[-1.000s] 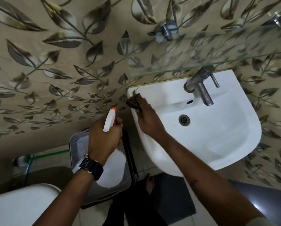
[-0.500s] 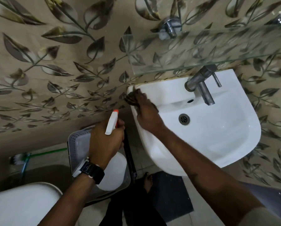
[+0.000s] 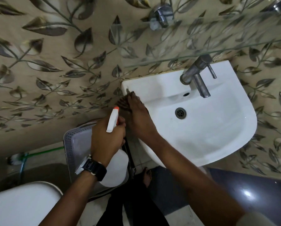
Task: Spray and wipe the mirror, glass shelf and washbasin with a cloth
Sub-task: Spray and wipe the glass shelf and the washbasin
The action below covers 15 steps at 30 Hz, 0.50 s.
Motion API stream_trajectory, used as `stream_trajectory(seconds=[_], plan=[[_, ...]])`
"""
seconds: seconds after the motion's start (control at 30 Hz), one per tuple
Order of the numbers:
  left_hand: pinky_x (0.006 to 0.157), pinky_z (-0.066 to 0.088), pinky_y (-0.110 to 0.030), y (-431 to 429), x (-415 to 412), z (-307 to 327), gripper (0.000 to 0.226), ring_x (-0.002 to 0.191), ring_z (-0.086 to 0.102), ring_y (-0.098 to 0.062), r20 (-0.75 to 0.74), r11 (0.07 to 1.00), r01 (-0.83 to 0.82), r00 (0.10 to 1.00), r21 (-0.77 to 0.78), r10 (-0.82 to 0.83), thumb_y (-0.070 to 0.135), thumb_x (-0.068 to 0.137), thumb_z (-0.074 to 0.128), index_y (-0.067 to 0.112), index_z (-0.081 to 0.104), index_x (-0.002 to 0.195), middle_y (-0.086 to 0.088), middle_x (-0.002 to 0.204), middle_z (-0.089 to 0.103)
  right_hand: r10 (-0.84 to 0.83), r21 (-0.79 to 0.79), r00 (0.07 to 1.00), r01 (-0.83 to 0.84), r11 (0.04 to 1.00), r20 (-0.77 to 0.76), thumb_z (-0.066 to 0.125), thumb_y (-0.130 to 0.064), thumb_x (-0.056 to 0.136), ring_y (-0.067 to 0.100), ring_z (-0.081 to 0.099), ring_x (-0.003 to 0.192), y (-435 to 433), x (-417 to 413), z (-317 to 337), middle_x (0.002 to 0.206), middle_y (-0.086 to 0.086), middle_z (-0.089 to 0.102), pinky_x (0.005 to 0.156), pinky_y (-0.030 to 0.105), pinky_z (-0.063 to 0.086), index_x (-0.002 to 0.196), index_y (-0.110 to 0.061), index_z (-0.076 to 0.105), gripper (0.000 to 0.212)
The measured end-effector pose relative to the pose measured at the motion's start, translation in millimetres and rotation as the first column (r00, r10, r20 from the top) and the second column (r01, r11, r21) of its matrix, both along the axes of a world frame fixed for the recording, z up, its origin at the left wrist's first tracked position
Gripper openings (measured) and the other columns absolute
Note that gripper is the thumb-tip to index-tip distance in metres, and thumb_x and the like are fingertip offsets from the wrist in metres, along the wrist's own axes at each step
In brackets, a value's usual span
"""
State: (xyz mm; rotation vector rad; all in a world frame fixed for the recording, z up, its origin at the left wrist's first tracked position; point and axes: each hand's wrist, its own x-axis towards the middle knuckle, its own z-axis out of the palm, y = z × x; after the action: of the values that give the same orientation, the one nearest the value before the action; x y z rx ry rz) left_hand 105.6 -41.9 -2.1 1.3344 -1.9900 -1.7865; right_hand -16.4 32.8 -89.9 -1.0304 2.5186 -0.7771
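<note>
Head view. Left hand grips the white spray bottle, fingers wrapped round its neck, the orange-tipped nozzle pointing up beside the right hand. Right hand, just above and touching distance from the left, curls over a bunched dark cloth and presses it on the washbasin rim beneath it. Tap and glass shelf lie beyond the right hand, apart from it. Grey perforated basket sits below the left hand; wristwatch on that wrist
</note>
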Motion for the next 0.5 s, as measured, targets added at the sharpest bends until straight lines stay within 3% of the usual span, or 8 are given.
stream_trajectory(seconds=[0.1,0.23,0.3,0.37,0.5], plan=[[0.050,0.048,-0.034,-1,3,-1,0.020,0.041,0.057,-0.019,0.005,0.998,-0.047,0.999,0.048,0.047,0.000,0.088,0.059,0.013,0.071,0.078,-0.020,0.073,0.073,-0.050,0.028,0.999,0.050,0.998,-0.018,0.039,-0.006,0.083,0.038,0.018,0.155,35,-10,3,0.166,0.015,0.023,0.126,0.049,0.020,0.158,-0.005,0.025,0.076],[0.049,0.046,-0.029,0,5,0,0.021,0.048,0.059,-0.021,0.013,0.999,-0.040,0.999,0.036,0.040,-0.003,0.085,0.058,0.012,0.071,0.078,-0.015,0.072,0.072,-0.138,0.091,0.986,0.146,0.985,-0.091,0.050,0.001,0.081,0.045,0.027,0.149,-2,-49,9,0.161,0.022,0.030,0.119,0.057,0.029,0.153,-0.001,0.033,0.074],[0.044,0.045,-0.026,2,7,1,0.020,0.047,0.059,-0.021,0.018,0.999,-0.029,0.999,0.015,0.029,-0.003,0.084,0.057,0.010,0.070,0.077,-0.013,0.066,0.069,-0.096,0.096,0.991,0.104,0.990,-0.088,0.053,-0.002,0.087,0.044,0.032,0.147,-24,-42,12,0.161,0.022,0.031,0.116,0.053,0.033,0.154,0.000,0.032,0.070],[0.041,0.044,-0.023,3,9,2,0.020,0.042,0.059,-0.016,0.037,1.000,-0.019,0.999,0.004,0.019,-0.004,0.083,0.056,0.009,0.070,0.077,-0.010,0.059,0.066,-0.015,0.084,0.998,0.020,0.996,-0.065,0.053,0.001,0.088,0.040,0.025,0.152,-20,-21,10,0.164,0.020,0.028,0.122,0.050,0.028,0.156,-0.001,0.027,0.073],[0.046,0.043,-0.028,2,15,0,0.020,0.047,0.058,-0.019,0.014,0.994,-0.059,0.998,0.093,0.058,-0.002,0.084,0.058,0.013,0.071,0.078,-0.009,0.064,0.067,0.041,0.053,0.998,-0.038,0.998,-0.038,0.045,0.004,0.087,0.040,0.023,0.153,33,-4,5,0.163,0.020,0.029,0.126,0.045,0.020,0.156,0.002,0.027,0.071]])
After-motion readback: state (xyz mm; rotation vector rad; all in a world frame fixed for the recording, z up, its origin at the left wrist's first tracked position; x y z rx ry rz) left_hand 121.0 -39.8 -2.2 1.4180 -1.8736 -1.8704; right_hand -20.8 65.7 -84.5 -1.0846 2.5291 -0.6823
